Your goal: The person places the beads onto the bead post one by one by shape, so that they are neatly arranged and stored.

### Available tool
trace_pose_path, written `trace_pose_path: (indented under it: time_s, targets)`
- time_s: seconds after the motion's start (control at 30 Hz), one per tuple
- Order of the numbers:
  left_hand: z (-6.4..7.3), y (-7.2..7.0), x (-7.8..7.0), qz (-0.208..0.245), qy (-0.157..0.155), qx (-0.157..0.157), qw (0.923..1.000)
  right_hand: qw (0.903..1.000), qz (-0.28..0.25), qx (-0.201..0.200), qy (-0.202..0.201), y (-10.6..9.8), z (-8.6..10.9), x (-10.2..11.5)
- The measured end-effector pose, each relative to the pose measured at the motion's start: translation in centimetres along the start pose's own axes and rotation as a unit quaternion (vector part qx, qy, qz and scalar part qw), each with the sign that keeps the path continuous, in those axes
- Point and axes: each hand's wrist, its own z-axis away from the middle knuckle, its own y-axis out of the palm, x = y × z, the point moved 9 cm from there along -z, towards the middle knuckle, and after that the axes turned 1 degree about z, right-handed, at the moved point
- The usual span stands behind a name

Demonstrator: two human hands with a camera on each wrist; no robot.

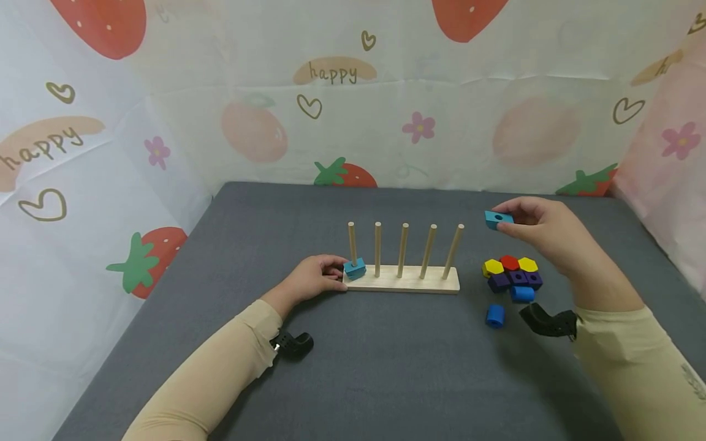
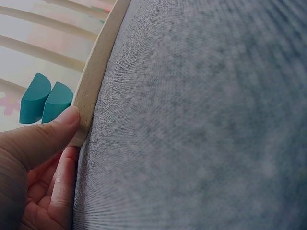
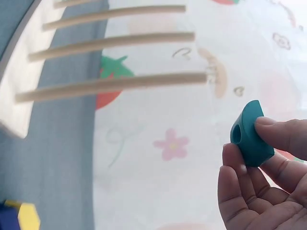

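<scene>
The left hand (image 1: 310, 278) held the left end of the wooden peg board (image 1: 399, 283). Two teal blocks (image 2: 34, 101) sat on the board's leftmost peg (image 1: 352, 240). Up in the air, right of the board, the right hand (image 1: 551, 234) pinched another teal block (image 1: 493, 219). Yellow, red, purple and blue blocks (image 1: 520, 282) lay on the gray cloth (image 1: 397, 367), right of the board.

Grey table (image 1: 386, 367) bears peg stand (image 1: 399, 284) and blocks (image 1: 518, 281).
</scene>
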Motion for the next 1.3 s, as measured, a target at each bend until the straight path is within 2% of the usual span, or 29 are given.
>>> trace_pose_path:
  time_s: [0.3, 0.57, 0.77, 1.03, 1.3]
  targets:
    - [-0.1, 0.0, 0.2, 0.004, -0.003, 0.003, 1.0000, 0.9984, -0.030, 0.017, -0.046, 1.6, -1.1, 4.3]
    - [-0.2, 0.0, 0.3, 0.002, -0.004, 0.003, 1.0000, 0.9947, -0.063, 0.041, -0.070, 4.3, -2.6, 7.1]
    - [-0.2, 0.0, 0.3, 0.007, 0.001, 0.007, 1.0000, 0.9918, -0.084, 0.063, -0.072, 6.7, -3.7, 8.6]
    - [-0.2, 0.0, 0.2, 0.010, 0.000, 0.007, 0.9999, 0.9868, -0.093, 0.089, -0.098, 9.6, -4.7, 10.8]
    - [-0.2, 0.0, 0.4, 0.010, -0.001, 0.009, 0.9999, 0.9867, -0.087, 0.086, -0.107, 12.0, -5.2, 12.6]
